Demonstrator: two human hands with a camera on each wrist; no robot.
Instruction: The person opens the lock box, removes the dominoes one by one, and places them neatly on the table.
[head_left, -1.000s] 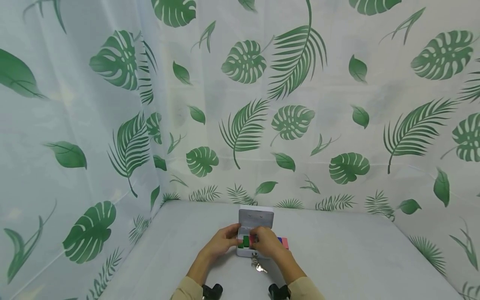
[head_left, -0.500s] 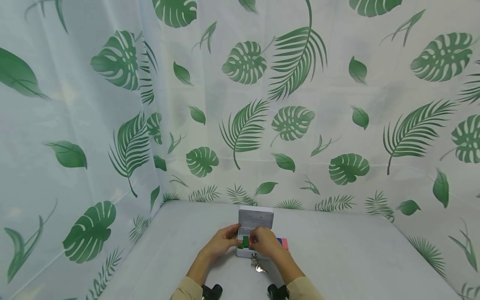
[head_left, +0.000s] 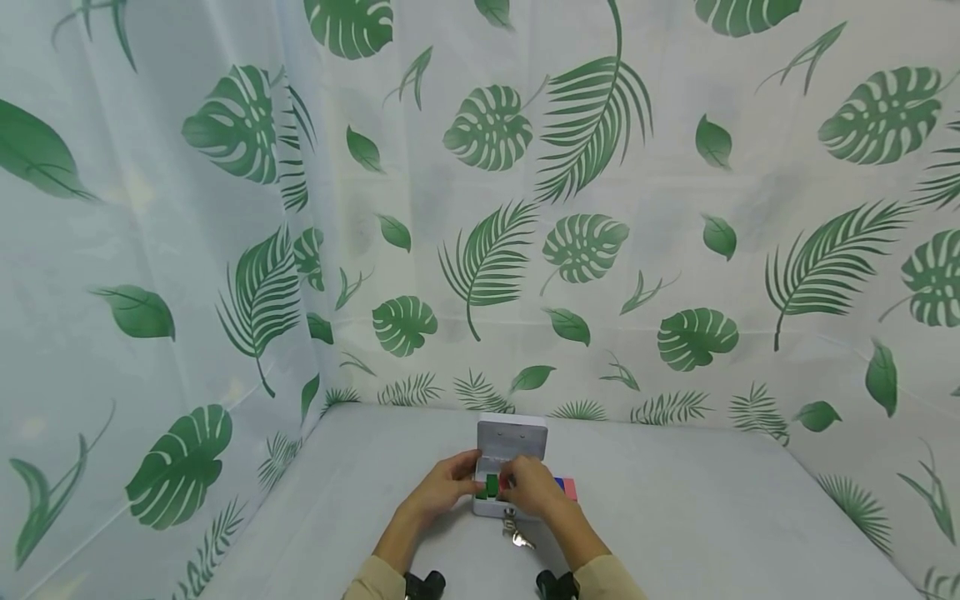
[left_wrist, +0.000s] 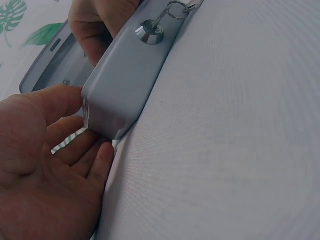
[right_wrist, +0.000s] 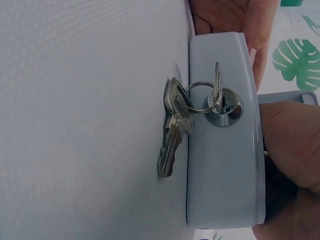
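Observation:
A small light-grey cash box [head_left: 489, 507] stands with its lid [head_left: 512, 440] raised. My left hand [head_left: 441, 483] grips the box's left side, its thumb at the rim [left_wrist: 85, 97] in the left wrist view. My right hand [head_left: 531, 483] reaches inside, and its fingertips pinch a small red block [head_left: 503, 482], mostly hidden by the fingers. A green block [head_left: 492, 486] stands in the box between the hands. One key sits in the front lock [right_wrist: 225, 107]; a second key [right_wrist: 172, 135] hangs from the same ring. The box wall hides the right fingertips in both wrist views.
To the right of the box, partly behind my right hand, lie a blue piece [head_left: 559, 482] and a pink piece [head_left: 571, 489]. A white cloth covers the table [head_left: 675, 508]. Leaf-printed curtains [head_left: 645, 275] enclose the back and sides.
The right fingers have shifted slightly inside the box, and less of the red block shows. The left hand and the box have stayed in place.

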